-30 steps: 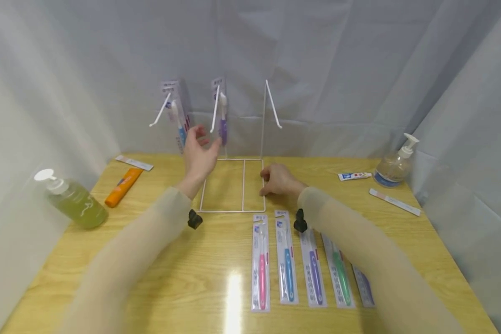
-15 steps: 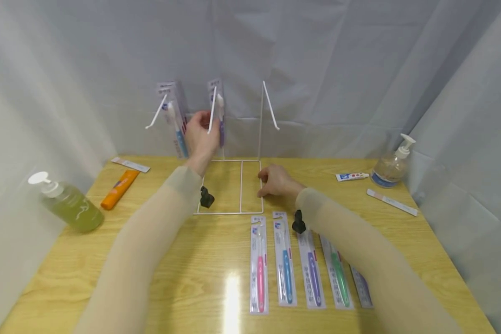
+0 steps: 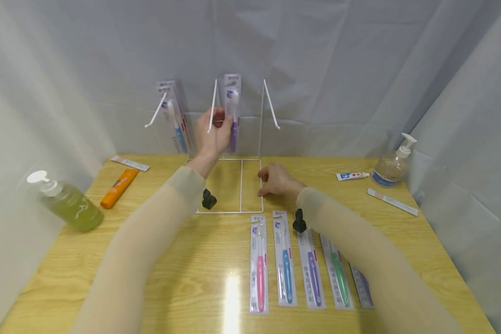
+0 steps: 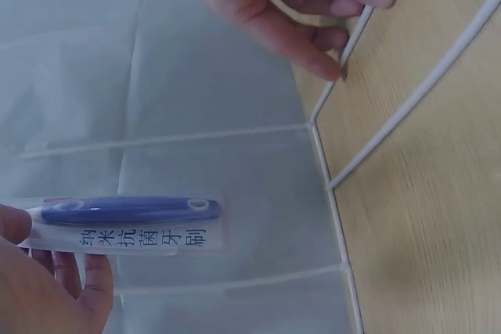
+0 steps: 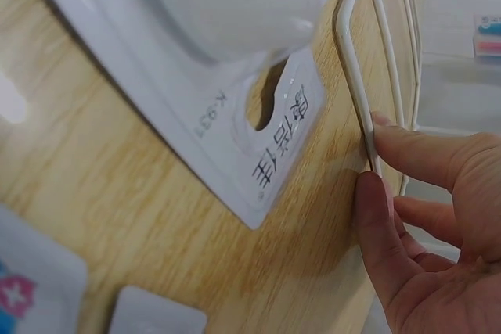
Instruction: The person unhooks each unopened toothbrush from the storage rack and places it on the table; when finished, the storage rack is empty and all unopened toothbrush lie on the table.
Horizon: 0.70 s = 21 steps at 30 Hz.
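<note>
My left hand (image 3: 212, 134) pinches a packaged toothbrush (image 3: 233, 113) with a purple handle, thumb in front and fingers behind. The pack stands upright just right of the middle hook (image 3: 212, 106). In the left wrist view the toothbrush pack (image 4: 129, 213) lies between thumb and fingers, its handle end pointing away from the hand. On the right, my right hand (image 3: 279, 180) pinches the base wire of the white wire rack (image 3: 240, 185). The right wrist view shows thumb and finger on either side of that rack wire (image 5: 356, 76).
Packaged toothbrushes (image 3: 174, 116) hang at the left hook; the right hook (image 3: 271, 104) is bare. Several toothbrush packs (image 3: 285, 260) lie in a row in front. Pump bottles (image 3: 73, 204), an orange tube (image 3: 118, 188), a small toothpaste tube (image 3: 352, 176) and flat sachets (image 3: 392, 202) flank the rack.
My left hand has reached up behind the middle hook and gripped the purple toothbrush pack, which has shifted right, out from behind the hook. My right hand has stayed on the rack.
</note>
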{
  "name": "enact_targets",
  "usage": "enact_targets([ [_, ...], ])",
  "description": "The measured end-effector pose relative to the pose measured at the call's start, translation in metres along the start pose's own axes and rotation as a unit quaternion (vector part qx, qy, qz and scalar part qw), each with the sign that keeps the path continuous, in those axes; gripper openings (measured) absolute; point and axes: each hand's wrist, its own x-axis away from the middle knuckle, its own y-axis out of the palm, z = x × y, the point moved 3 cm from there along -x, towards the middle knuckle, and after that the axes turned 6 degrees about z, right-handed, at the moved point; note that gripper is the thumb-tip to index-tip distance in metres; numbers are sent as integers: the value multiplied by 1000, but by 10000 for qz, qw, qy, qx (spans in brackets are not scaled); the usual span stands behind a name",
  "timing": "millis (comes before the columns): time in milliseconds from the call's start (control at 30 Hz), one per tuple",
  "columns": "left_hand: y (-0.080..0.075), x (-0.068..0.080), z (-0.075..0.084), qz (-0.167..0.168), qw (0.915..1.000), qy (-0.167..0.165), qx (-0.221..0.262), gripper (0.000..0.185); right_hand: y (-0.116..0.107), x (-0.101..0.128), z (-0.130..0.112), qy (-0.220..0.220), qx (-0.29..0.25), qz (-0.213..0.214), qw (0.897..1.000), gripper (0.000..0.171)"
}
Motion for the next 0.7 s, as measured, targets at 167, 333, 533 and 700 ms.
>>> enact_targets([
  [167, 4, 16, -1, -610, 9979, -233, 10, 30, 0, -1, 2, -7, -42, -33, 10000, 70],
  [333, -2, 33, -11, -946, 9950, -324, -12, 31, -2, -2, 2, 75, -48, -75, 9999, 71],
  [533, -16, 60, -27, -1247, 9900, -659, 42, 30, -1, -1, 0, 104, 3, -93, 9999, 70],
  [700, -31, 91, -39, -1673, 9797, -1091, 194, 30, 0, -1, 0, 88, -22, -110, 9999, 70],
])
